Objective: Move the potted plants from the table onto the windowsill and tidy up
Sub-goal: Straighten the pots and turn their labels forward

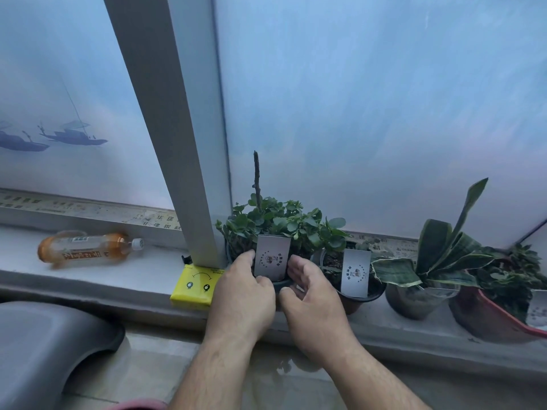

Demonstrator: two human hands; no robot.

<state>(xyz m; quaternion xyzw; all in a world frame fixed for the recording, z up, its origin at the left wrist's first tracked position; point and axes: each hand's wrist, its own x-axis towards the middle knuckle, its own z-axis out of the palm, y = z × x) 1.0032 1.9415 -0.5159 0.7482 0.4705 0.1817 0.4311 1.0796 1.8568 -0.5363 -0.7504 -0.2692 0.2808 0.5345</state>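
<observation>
A leafy green plant in a dark pot (268, 223) stands on the windowsill (118, 279) beside the window post, with a grey label card (271, 258) stuck in its front. My left hand (244, 294) grips the pot's left rim, fingers beside the card. My right hand (310, 300) curls round the pot's right rim. To the right stand a small pot with another grey card (355, 273), a striped-leaf plant in a silver pot (426, 279) and a dark-leaved plant in a red pot (497, 309).
A plastic bottle of amber drink (88, 248) lies on its side on the sill at left. A yellow packet (195, 287) sits at the foot of the grey window post (183, 143). A grey chair back (44, 344) is at lower left.
</observation>
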